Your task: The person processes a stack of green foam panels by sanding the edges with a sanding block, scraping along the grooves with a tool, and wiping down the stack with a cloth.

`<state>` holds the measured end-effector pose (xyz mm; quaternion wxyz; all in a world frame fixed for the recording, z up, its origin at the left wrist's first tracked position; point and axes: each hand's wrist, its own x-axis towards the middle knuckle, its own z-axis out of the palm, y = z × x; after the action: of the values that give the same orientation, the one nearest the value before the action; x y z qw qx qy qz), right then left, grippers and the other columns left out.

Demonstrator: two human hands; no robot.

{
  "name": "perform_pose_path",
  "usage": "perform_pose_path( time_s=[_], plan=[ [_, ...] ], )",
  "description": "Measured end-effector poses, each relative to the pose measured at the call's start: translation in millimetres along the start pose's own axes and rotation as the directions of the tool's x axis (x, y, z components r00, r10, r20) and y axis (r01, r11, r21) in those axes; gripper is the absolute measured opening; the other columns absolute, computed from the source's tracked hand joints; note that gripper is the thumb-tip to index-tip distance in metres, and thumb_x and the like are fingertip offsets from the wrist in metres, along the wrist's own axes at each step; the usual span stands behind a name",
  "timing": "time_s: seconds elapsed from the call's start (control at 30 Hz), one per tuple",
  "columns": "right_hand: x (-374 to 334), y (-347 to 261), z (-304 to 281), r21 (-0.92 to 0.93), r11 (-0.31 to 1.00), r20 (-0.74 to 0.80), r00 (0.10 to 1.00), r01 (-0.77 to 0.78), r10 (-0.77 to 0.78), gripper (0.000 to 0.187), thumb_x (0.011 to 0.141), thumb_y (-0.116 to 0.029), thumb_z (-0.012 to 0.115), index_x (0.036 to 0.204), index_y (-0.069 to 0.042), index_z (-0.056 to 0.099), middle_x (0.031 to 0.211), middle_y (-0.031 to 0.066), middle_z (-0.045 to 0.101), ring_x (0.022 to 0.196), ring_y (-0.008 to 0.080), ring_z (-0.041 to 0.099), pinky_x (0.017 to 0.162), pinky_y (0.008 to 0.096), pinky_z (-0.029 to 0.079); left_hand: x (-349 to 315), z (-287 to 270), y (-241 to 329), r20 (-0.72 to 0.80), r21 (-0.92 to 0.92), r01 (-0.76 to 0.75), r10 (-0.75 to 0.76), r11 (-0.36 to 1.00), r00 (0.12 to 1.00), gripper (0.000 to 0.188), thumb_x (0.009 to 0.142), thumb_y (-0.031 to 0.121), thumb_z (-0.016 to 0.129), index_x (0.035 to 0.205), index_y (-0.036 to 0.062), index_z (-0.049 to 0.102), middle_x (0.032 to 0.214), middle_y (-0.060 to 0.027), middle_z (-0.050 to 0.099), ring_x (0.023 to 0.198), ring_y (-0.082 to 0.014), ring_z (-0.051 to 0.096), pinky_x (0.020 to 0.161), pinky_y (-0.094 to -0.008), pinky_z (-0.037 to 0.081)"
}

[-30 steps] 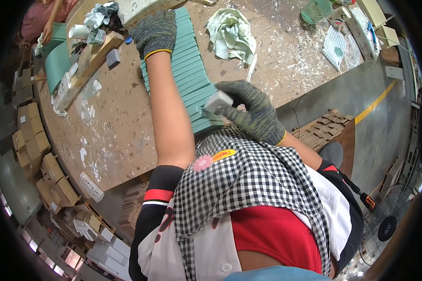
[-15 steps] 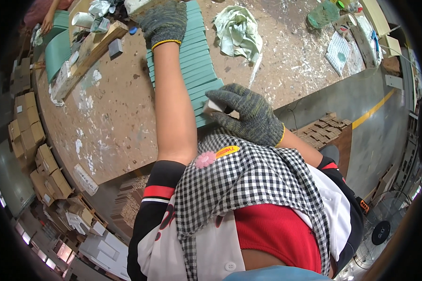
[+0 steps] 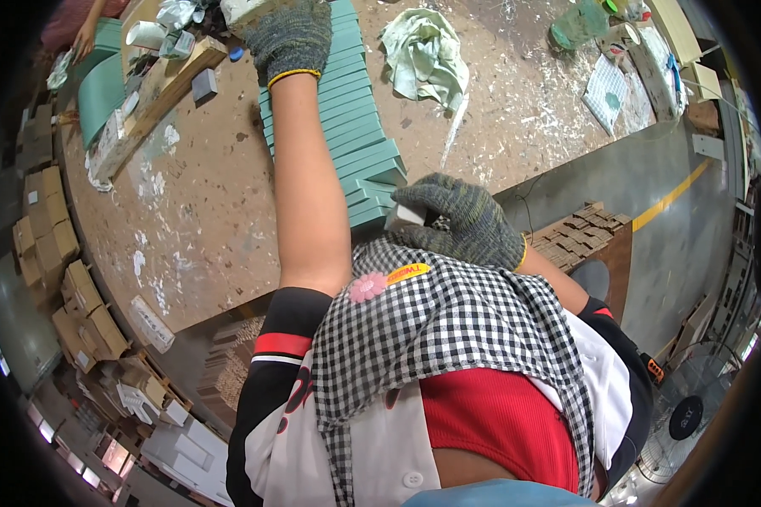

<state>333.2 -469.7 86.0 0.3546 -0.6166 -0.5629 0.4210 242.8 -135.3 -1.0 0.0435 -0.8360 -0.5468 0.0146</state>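
Observation:
A long row of green painted strips (image 3: 353, 110), packed side by side, runs away from me across the worktable (image 3: 211, 186). My left hand (image 3: 289, 40), in a grey knitted glove, lies over the row's far end; the top edge of the view cuts off its fingers. At the near end, my right hand (image 3: 469, 221), gloved alike, is closed around a small pale block (image 3: 404, 216) resembling a sanding block. The block is just off the right side of the nearest strips. Several near strips sit unevenly, with their ends stepped. My left forearm covers part of the row.
A crumpled pale cloth (image 3: 424, 59) lies right of the row. Left of it are a grey block (image 3: 204, 85) and a wooden rail (image 3: 156, 97). A green plastic container (image 3: 579, 32) stands far right. Another person's hand (image 3: 84, 40) shows at the upper left.
My right hand has moved right and toward me with the pale block, off the strips' ends. Near strips are more exposed and look slightly shifted. My left hand remains at the far end.

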Motion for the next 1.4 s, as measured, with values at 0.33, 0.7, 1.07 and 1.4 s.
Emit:
perform_pose_path(
  time_s=[0.33,0.7,1.07,1.4],
  plan=[
    [-4.2,7.6,-7.1,-0.202,0.959,0.106,0.978,0.198,-0.179,0.039,0.088,-0.023,0.078,0.123,-0.009,0.067,0.112,0.0144,0.068,0.098,0.0277,0.071,0.081,0.0377,0.060,4.3,11.0,-5.9,-0.023,-0.062,-0.003,0.002,0.998,1.000,0.065,0.104,0.056,0.023,0.147,0.0196,0.055,0.152,-0.0144,0.051,0.140,-0.0382,0.047,0.118,-0.0612,0.027],
    [-2.7,6.8,-6.3,-0.024,0.997,-0.040,0.996,0.075,-0.076,0.044,0.087,-0.023,0.080,0.125,-0.007,0.067,0.106,0.0147,0.071,0.095,0.0244,0.073,0.080,0.0362,0.060,-1.3,-3.2,-3.5,0.043,-0.030,0.027,-0.026,0.999,0.999,0.066,0.104,0.057,0.023,0.152,0.0188,0.048,0.157,-0.0117,0.046,0.144,-0.0356,0.043,0.120,-0.0605,0.023],
    [9.2,6.6,-13.7,-0.017,0.995,-0.169,0.981,-0.103,0.099,0.042,0.091,-0.029,0.078,0.121,-0.001,0.067,0.105,0.0160,0.069,0.087,0.0244,0.072,0.077,0.0359,0.060,-3.6,-12.4,0.7,0.020,-0.022,0.001,0.000,1.000,1.000,0.065,0.104,0.057,0.024,0.150,0.0197,0.050,0.154,-0.0128,0.049,0.141,-0.0362,0.046,0.119,-0.0600,0.023],
    [20.9,5.7,-17.8,0.060,0.995,-0.222,0.971,-0.077,0.088,0.039,0.090,-0.025,0.078,0.121,-0.003,0.068,0.106,0.0163,0.070,0.090,0.0235,0.072,0.078,0.0343,0.060,-9.6,-10.7,-0.8,-0.051,0.011,-0.014,0.014,1.000,0.999,0.064,0.104,0.056,0.025,0.144,0.0181,0.057,0.149,-0.0132,0.055,0.138,-0.0363,0.050,0.117,-0.0575,0.029]
  ],
)
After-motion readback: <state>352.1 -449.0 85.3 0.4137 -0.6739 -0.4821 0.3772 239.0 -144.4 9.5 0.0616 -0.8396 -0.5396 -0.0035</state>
